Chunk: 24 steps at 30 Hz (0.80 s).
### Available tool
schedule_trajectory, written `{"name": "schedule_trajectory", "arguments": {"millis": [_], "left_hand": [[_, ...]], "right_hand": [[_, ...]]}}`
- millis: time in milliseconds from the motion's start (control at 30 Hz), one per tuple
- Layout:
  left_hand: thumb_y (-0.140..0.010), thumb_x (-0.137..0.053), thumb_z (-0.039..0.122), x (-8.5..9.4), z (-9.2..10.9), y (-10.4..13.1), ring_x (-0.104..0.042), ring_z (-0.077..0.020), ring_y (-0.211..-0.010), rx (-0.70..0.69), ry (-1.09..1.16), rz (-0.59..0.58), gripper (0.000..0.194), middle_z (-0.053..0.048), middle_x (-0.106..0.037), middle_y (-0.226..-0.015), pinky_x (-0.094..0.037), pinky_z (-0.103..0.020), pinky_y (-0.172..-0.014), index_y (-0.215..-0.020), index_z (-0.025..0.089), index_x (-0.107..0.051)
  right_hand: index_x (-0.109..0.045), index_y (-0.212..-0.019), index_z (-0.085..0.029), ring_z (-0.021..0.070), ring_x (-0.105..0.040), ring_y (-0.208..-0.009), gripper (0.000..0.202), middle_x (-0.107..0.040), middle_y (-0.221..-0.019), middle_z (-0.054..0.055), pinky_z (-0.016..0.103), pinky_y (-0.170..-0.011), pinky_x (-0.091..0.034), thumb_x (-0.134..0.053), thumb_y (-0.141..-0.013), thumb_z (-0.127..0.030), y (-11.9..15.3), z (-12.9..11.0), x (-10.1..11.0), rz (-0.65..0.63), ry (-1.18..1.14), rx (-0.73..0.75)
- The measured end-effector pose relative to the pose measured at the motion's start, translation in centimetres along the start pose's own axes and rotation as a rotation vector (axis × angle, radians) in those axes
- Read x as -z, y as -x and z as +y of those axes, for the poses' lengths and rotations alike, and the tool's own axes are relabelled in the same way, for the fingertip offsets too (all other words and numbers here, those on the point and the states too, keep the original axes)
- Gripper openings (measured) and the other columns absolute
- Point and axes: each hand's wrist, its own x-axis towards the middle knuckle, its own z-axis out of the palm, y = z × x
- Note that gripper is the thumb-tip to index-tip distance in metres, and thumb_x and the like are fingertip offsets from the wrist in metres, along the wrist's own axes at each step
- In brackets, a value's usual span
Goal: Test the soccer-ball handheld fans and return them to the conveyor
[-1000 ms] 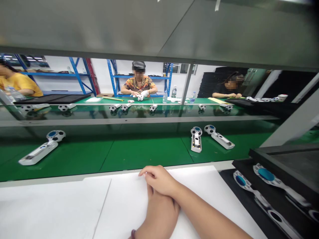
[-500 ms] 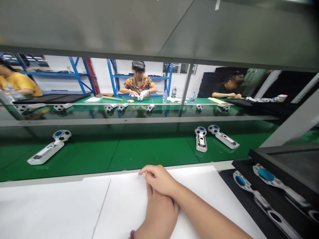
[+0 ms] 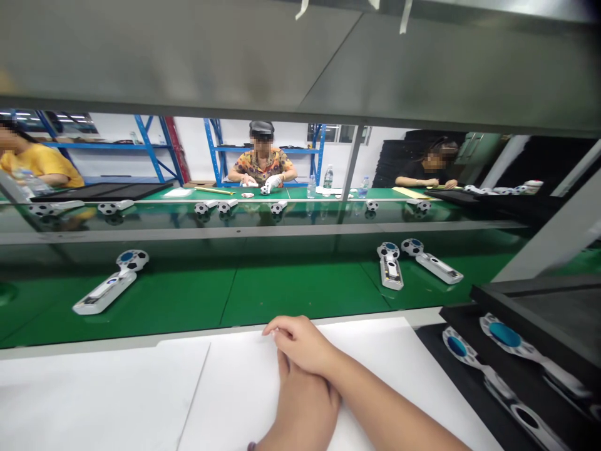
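My right hand (image 3: 303,343) lies across my left hand (image 3: 305,401) above the white sheet at the bench's front edge. Its fingers are curled together, with no object visible in them. The fingers of my left hand are mostly hidden beneath my right hand and wrist. Beyond them, on the green belt (image 3: 291,288), a white device with a football-patterned head (image 3: 106,291) lies at left. Two similar devices, one upright in view (image 3: 391,274) and one slanting (image 3: 439,268), lie at right.
Black trays (image 3: 521,376) at the right hold white pieces with blue discs. A grey panel (image 3: 188,56) spans overhead, and a slanted post (image 3: 539,232) stands at right. Several football-headed devices line the far belt (image 3: 310,213). Three people sit beyond, one handling a small ball-like piece (image 3: 265,190).
On the near belt the devices have shifted right, while those in the far row have shifted slightly left. My hands keep the same crossed pose. The view has tilted slightly.
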Motion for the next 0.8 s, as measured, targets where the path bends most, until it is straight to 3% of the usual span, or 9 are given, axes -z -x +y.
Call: {"name": "schedule_trajectory", "arguments": {"millis": [133, 500, 800], "left_hand": [[-0.080, -0.033, 0.018, -0.20, -0.05, 0.00, -0.033, -0.0370, -0.119, -0.004, 0.003, -0.004, 0.041, -0.012, -0.061, -0.105, -0.025, -0.058, -0.093, -0.113, 0.018, -0.057], [-0.082, -0.031, 0.018, -0.42, -0.04, 0.01, -0.033, -0.0351, -0.120, -0.019, 0.014, 0.007, 0.041, -0.012, -0.061, -0.106, -0.013, -0.060, -0.099, -0.112, 0.018, -0.058], [-0.081, -0.034, 0.019, -0.75, -0.26, 0.21, -0.036, -0.0356, -0.117, -0.022, 0.038, 0.073, 0.039, -0.012, -0.062, -0.103, -0.025, -0.058, -0.093, -0.109, 0.019, -0.060]], "right_hand": [[-0.065, -0.089, -0.025, 0.0082, -0.039, -0.053, 0.031, -0.040, -0.051, -0.005, 0.019, -0.055, -0.033, -0.040, -0.075, -0.013, 0.01, 0.00, 0.01, 0.003, -0.003, 0.010], [-0.064, -0.090, -0.026, 0.0081, -0.037, -0.052, 0.031, -0.039, -0.052, -0.005, 0.019, -0.053, -0.032, -0.039, -0.075, -0.013, 0.03, 0.21, -0.05, -0.006, -0.005, 0.011], [-0.064, -0.089, -0.027, 0.0079, -0.039, -0.053, 0.031, -0.041, -0.052, -0.005, 0.018, -0.055, -0.033, -0.040, -0.075, -0.014, -0.08, 0.30, -0.13, -0.004, 0.002, 0.004]]}}
